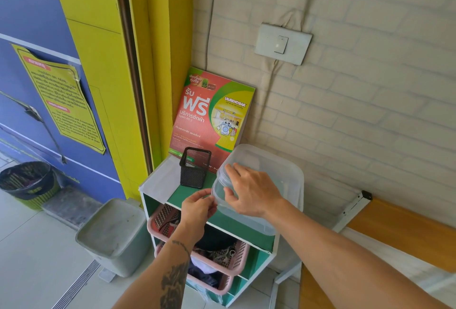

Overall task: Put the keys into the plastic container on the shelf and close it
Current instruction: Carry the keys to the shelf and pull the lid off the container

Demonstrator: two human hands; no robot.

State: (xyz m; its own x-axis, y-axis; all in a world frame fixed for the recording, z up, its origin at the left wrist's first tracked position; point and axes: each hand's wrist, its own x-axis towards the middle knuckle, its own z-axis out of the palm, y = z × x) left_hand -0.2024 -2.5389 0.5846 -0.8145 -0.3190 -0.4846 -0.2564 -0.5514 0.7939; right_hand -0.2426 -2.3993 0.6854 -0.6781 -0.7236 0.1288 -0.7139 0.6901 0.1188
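Note:
A clear plastic container [278, 185] stands on the right of the shelf's green top [195, 194]. My right hand [251, 191] grips the front left corner of its clear lid [223, 175], which is tilted up off the tub. My left hand [198, 206] is right beside that corner, fingers pinched together at the container's edge. Whether it holds the keys I cannot tell; no keys show.
A black mesh pen holder [195, 170] stands at the shelf top's left, a red and green flyer [212, 113] leans on the wall behind. Pink baskets [217, 259] fill the lower shelves. A grey bin [113, 234] stands left, an orange bench [399, 232] right.

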